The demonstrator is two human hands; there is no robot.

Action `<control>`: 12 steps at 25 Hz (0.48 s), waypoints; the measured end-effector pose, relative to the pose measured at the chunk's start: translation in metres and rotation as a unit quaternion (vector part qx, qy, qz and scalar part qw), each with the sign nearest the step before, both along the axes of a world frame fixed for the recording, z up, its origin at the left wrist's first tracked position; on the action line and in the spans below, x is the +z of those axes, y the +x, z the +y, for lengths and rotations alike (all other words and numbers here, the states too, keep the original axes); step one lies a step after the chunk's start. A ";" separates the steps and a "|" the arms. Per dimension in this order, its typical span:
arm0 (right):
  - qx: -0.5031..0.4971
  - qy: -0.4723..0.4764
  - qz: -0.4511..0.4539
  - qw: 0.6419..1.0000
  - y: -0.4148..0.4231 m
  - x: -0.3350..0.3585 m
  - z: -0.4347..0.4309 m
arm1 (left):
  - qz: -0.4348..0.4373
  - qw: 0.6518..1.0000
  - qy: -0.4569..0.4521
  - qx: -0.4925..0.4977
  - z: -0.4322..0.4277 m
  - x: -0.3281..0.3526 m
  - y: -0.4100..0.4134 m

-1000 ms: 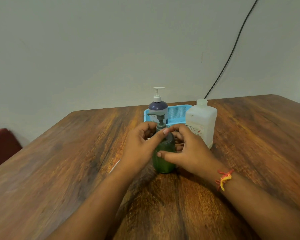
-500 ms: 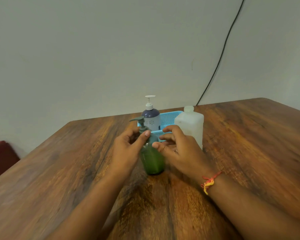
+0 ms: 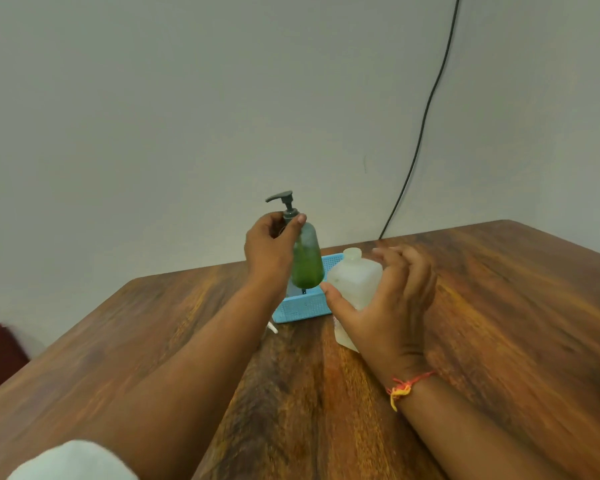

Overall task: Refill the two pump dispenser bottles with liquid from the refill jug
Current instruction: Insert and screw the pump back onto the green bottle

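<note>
The left hand has its grip closed around the neck of the green pump bottle, holding it upright above the blue basket. The right hand is spread open just beside the refill jug, which stands upright on the counter right of the basket; whether it touches the jug is unclear. The right hand is nearer the jug.

No text, brand, number or sign can be read anywhere. The jug near the far edge of the worktop has its front mostly hidden behind the right hand, and no label shows on the green bottle.
</note>
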State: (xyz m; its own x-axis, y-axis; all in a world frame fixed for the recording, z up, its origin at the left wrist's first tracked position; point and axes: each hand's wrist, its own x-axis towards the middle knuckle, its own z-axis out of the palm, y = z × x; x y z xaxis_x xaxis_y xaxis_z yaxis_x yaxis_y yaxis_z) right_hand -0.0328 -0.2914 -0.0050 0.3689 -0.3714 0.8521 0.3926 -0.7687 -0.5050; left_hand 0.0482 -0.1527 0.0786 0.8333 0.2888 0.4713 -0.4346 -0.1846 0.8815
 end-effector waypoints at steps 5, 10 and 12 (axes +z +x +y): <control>-0.032 -0.006 0.100 0.995 0.014 -0.012 -0.006 | 0.048 0.998 0.026 0.012 -0.027 -0.016 0.040; -0.028 -0.021 0.162 0.986 0.021 -0.020 -0.004 | 0.074 0.994 0.081 0.014 -0.044 -0.029 0.063; -0.018 -0.034 0.170 0.985 0.022 -0.021 -0.005 | 0.085 0.992 0.092 0.003 -0.050 -0.034 0.069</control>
